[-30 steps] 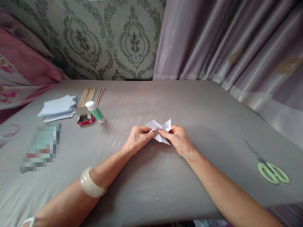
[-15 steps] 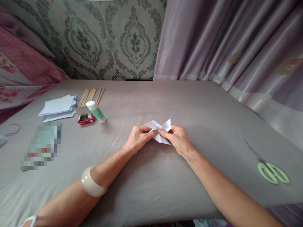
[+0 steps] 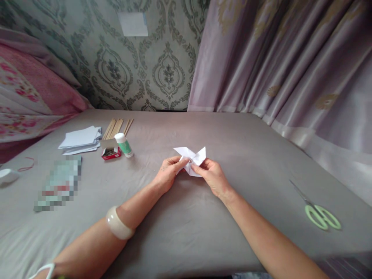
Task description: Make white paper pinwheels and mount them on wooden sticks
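A folded white paper shape [image 3: 190, 157] with pointed flaps is held just above the grey cloth-covered table [image 3: 186, 217], near its middle. My left hand [image 3: 169, 173] pinches its left side with thumb and fingers closed. My right hand [image 3: 211, 175] pinches its right lower side, fingers closed on the paper. A pale bangle sits on my left forearm.
At the back left lie a stack of white paper sheets [image 3: 81, 138], several wooden sticks [image 3: 116, 127], a small red box [image 3: 110, 152] and a green-and-white glue bottle [image 3: 124, 145]. Green-handled scissors [image 3: 318, 211] lie at the right. A blurred flat item [image 3: 58, 183] lies left. Curtains hang behind.
Both hands have kept hold of the paper shape and turned it slightly. The head camera has tilted up, so everything sits a little lower and further in the picture.
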The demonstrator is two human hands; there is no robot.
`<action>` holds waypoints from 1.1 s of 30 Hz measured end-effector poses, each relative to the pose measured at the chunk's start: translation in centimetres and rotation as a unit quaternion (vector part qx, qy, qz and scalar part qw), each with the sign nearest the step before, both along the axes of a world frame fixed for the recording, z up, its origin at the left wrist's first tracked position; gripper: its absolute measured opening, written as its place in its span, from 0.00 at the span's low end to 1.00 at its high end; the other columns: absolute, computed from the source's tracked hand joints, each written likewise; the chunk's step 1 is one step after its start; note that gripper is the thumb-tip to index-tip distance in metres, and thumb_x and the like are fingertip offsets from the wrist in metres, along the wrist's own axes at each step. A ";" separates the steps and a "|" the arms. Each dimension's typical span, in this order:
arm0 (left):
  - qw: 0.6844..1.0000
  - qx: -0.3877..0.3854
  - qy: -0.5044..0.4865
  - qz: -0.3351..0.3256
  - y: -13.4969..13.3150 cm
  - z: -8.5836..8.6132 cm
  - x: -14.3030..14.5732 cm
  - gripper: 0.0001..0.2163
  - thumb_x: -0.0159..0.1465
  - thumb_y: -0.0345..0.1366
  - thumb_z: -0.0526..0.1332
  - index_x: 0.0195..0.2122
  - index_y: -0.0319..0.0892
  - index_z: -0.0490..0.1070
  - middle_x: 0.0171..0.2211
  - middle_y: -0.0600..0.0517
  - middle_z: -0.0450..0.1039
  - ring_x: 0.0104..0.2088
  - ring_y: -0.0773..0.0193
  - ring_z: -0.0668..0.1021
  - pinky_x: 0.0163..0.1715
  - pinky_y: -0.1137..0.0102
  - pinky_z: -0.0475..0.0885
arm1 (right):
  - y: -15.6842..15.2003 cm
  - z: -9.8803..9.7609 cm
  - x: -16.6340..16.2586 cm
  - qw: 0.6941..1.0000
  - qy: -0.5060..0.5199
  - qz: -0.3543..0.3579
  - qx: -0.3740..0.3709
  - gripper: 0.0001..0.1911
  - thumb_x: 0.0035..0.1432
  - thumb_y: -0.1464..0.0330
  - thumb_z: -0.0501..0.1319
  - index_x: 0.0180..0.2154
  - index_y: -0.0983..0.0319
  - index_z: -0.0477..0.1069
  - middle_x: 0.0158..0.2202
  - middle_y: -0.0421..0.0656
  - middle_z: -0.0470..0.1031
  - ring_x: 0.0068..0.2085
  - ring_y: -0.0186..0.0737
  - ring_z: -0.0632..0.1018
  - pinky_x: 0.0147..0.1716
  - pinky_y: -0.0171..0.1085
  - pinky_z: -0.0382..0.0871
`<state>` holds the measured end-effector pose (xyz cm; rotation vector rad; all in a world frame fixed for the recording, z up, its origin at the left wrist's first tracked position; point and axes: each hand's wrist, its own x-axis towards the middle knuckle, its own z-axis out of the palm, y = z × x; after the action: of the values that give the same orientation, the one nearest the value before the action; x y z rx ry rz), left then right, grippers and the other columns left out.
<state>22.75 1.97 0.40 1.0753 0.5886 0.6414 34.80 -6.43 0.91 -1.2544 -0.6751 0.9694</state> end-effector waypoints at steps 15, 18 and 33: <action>0.989 0.134 0.053 0.023 -1.0 2.8 -1.7 0.21 0.47 0.51 0.68 0.30 0.36 0.76 0.27 0.48 0.77 0.27 0.65 0.74 0.29 0.71 0.66 | -0.4 -0.1 -0.1 0.998 0.062 -0.003 -0.011 0.20 0.34 0.63 0.74 0.33 0.63 0.78 0.30 0.42 0.81 0.30 0.39 0.79 0.32 0.35 0.72; 0.970 0.223 0.096 0.016 0.2 5.5 -4.7 0.21 0.51 0.53 0.65 0.30 0.36 0.76 0.26 0.47 0.77 0.27 0.65 0.75 0.29 0.71 0.66 | -0.2 -0.9 0.6 0.992 0.123 -0.012 -0.035 0.17 0.35 0.65 0.75 0.31 0.61 0.77 0.31 0.42 0.81 0.29 0.39 0.79 0.27 0.34 0.73; 0.814 0.363 0.364 0.271 19.2 7.0 -15.3 0.06 0.47 0.35 0.65 0.24 0.38 0.77 0.26 0.48 0.78 0.28 0.63 0.75 0.31 0.71 0.64 | 0.6 -2.0 2.0 0.976 0.213 0.014 -0.033 0.14 0.35 0.67 0.76 0.27 0.57 0.76 0.26 0.36 0.77 0.26 0.31 0.75 0.22 0.28 0.73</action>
<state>7.40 21.14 7.45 1.9333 1.4252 0.9923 36.78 -5.87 -1.13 -1.0475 -0.3260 1.2441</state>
